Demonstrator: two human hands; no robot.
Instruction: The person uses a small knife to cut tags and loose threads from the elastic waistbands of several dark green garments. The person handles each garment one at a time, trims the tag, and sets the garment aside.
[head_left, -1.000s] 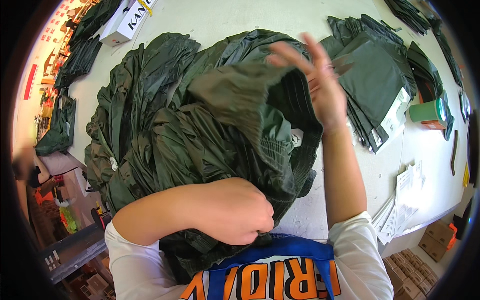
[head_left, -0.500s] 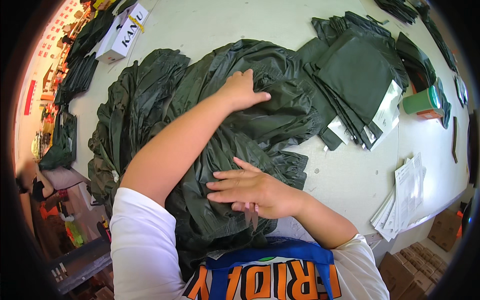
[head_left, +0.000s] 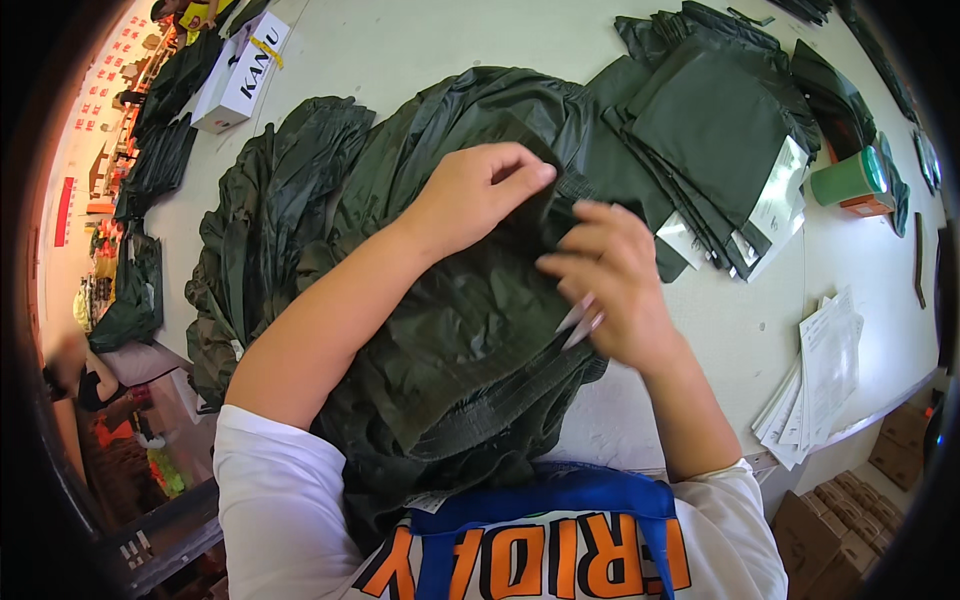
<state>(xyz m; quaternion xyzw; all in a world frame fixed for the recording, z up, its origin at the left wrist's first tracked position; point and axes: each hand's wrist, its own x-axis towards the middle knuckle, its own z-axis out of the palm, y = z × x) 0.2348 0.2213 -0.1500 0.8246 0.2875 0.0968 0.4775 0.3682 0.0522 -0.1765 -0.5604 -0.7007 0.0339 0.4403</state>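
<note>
Across the table in front of me lies a dark green garment of thin, shiny cloth with gathered elastic edges. My left hand pinches its lifted edge between thumb and fingers. Just right of it, my right hand is raised over the cloth, its fingers partly smeared by motion. A small pair of pointed thread snips is tucked in the lower fingers of that hand, blades toward the cloth. More crumpled dark green garments are heaped to the left.
Folded dark green garments with white labels are stacked at the right. Beyond them are a green cylindrical container and paper sheets. A white box stands at the far left. Cardboard boxes sit below the table.
My left hand has closed on the garment's edge and lifted it. My right hand has moved up and right, near the left one, with the snips still in it.
</note>
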